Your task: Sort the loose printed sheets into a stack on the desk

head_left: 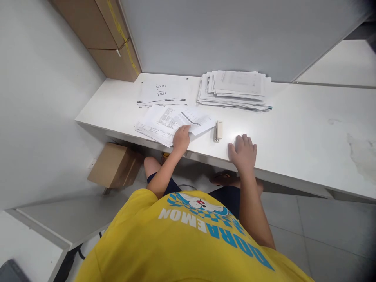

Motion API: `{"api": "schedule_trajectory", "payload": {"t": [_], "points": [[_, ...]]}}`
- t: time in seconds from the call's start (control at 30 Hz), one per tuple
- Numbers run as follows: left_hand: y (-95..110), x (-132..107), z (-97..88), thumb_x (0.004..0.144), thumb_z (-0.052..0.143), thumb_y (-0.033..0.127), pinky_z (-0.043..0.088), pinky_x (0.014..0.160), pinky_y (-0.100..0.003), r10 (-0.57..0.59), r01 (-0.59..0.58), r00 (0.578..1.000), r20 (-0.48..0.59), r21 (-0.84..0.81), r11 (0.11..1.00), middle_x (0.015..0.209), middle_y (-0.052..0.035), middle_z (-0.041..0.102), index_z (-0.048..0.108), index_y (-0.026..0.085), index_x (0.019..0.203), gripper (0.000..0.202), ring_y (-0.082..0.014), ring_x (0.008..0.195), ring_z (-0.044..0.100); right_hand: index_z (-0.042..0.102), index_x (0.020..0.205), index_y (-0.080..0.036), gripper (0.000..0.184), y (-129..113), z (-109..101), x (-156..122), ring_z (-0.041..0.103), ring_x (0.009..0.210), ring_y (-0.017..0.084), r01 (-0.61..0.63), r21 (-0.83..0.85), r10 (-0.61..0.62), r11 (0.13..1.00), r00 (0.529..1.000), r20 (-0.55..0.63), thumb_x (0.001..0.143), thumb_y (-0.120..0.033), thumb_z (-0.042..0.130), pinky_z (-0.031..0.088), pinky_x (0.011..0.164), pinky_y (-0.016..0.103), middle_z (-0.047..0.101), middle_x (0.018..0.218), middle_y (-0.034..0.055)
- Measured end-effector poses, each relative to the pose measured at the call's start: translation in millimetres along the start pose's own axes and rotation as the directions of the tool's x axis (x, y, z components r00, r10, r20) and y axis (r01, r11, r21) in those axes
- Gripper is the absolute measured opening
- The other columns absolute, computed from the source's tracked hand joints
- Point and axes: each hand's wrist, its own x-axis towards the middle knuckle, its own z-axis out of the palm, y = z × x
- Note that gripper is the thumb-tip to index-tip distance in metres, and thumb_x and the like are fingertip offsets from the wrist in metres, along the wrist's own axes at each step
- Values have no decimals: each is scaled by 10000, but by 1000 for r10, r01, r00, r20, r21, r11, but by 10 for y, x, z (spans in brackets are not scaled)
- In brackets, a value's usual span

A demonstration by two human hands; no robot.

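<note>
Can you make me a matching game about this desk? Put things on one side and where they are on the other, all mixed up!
Things:
1. stapler
2. left hand
3. tall paper stack
4. cardboard box

Places:
A. down on the floor by the left end of the desk
B. resting on the printed papers
C. lying on the desk just left of the right hand
D. at the back of the desk, against the grey partition

Pairs: 1-C, 2-B, 3-D, 4-A
</note>
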Motion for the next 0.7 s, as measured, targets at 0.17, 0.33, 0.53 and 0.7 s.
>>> {"api": "schedule_trajectory", "payload": {"t": [0.17, 0.33, 0.53, 0.7], "points": [[2, 5, -15, 916, 450, 32, 502, 1039, -403, 16, -16, 1000, -10, -11, 1000, 1214, -104, 700, 657, 179, 1184, 369, -245, 1175, 638, 429, 1470, -129, 637, -13, -21, 1, 276, 1474, 328, -1, -3, 1, 1000, 1000, 12, 967, -492, 287, 218, 1182, 570, 344, 1585, 174], [2, 8, -19, 933, 475, 60, 510, 999, -394, 27, -27, 999, -17, -4, 1000, 1168, -110, 714, 666, 161, 1147, 304, -245, 1127, 659, 416, 1478, -137, 638, -5, -14, -1, 278, 1472, 326, 5, -16, -5, 1000, 1000, 9, 970, -499, 282, 228, 1177, 573, 348, 1582, 173], [-14, -13, 3, 948, 487, 83, 503, 1004, -401, 39, -40, 997, -69, -8, 999, 1152, -99, 722, 666, 177, 1139, 278, -235, 1114, 664, 411, 1483, -154, 628, -1, -4, -5, 278, 1476, 324, 2, -9, -2, 1000, 1000, -1, 974, -500, 285, 221, 1180, 583, 347, 1584, 167], [-16, -16, -4, 957, 466, 88, 509, 1000, -390, 15, -17, 997, -81, -21, 1000, 1145, -98, 725, 673, 174, 1140, 288, -227, 1104, 665, 417, 1476, -147, 626, -5, -7, -5, 278, 1475, 332, 6, -3, -6, 1000, 1000, -5, 973, -496, 288, 218, 1178, 583, 351, 1579, 177]]}}
